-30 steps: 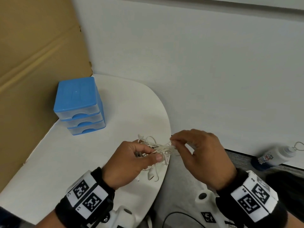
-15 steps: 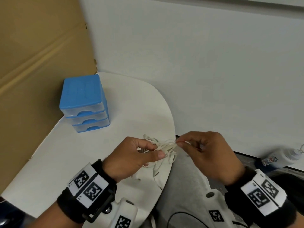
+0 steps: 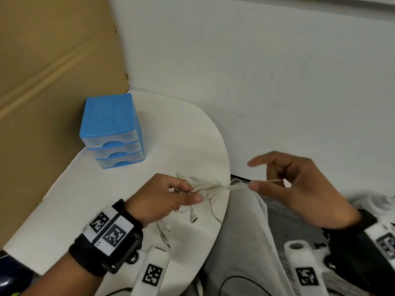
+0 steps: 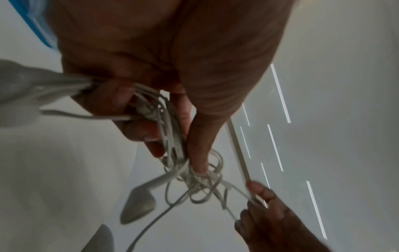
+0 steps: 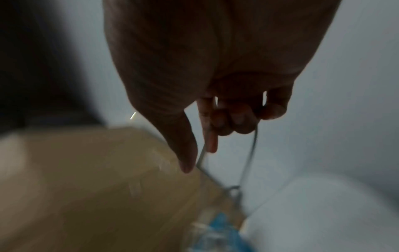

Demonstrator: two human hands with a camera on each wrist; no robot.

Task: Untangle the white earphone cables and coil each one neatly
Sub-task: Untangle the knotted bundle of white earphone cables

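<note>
A tangle of white earphone cables hangs over the right edge of the white table. My left hand grips the tangle, and in the left wrist view its thumb and fingers close on the bunched cables. An earbud dangles below the knot. My right hand is off the table's edge to the right and pinches a strand drawn taut from the tangle. The right wrist view is dim and blurred, with a cable strand running from the curled fingers.
A blue three-drawer box stands at the back left of the table, against a cardboard panel. A white wall is behind. A bottle lies at the far right, beyond my grey-clad lap.
My right hand has moved to the right, away from the tangle, drawing a strand out taut. My left hand has kept its grip on the knot at the table's edge.
</note>
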